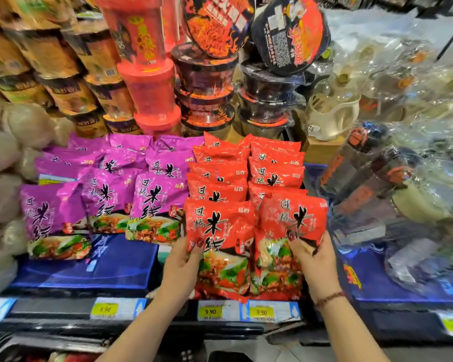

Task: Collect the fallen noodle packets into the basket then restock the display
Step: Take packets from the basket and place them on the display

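The left hand (182, 259) pinches a red packet (220, 246) at its left edge; the right hand (315, 259) pinches the neighbouring packet (285, 244) at its right edge. Both packets read 过桥米线. The price tags (210, 311) below the hands read 9.90.

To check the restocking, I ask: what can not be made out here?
Head view.
- Rear red packets: front red packets hide them, count unclear.
- Left hand and right hand: fingers hidden behind those packets.
- Price tags: small print too small.
- Wrapped goods at right: blurred, glare.
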Demonstrator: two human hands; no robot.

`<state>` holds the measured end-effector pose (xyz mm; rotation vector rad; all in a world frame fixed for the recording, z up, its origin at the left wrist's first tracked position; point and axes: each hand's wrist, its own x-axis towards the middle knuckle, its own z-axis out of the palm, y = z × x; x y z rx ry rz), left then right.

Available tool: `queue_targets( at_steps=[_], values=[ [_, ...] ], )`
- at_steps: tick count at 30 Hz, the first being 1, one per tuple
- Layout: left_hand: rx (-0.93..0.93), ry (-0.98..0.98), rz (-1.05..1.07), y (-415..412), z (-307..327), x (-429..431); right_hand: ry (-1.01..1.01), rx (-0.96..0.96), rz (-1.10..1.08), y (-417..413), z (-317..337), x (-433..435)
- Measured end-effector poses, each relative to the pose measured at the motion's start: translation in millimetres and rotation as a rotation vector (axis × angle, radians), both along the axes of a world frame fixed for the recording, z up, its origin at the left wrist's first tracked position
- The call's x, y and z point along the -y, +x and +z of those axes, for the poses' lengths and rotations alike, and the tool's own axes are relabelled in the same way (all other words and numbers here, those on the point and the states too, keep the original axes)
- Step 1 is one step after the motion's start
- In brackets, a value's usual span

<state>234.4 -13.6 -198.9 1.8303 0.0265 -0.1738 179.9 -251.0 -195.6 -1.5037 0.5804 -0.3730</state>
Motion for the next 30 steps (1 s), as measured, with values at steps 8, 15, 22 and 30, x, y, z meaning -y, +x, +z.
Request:
queue_targets(
  at_steps=[8,15,22,30],
  values=[
    [0.703,0.386,0.109,-6.8,-15.7,5.8,-0.197,-0.043,0.074,-28.8,-2.8,-2.5],
    [0.858,0.725,-0.677,-9.4,-29.2,-14.4,-0.418,-0.218,0.107,-60.0,-11.0,5.2],
    [0.94,1.006,-0.736,-2.6,-34.9,-22.6,-1.275,-0.012,0.196,-59.3,-22.4,6.7],
    [0.876,0.995,-0.529,-5.6,-33.7,0.0,-1.347,-0.084,0.471,-31.9,-40.4,15.4]
  ],
)
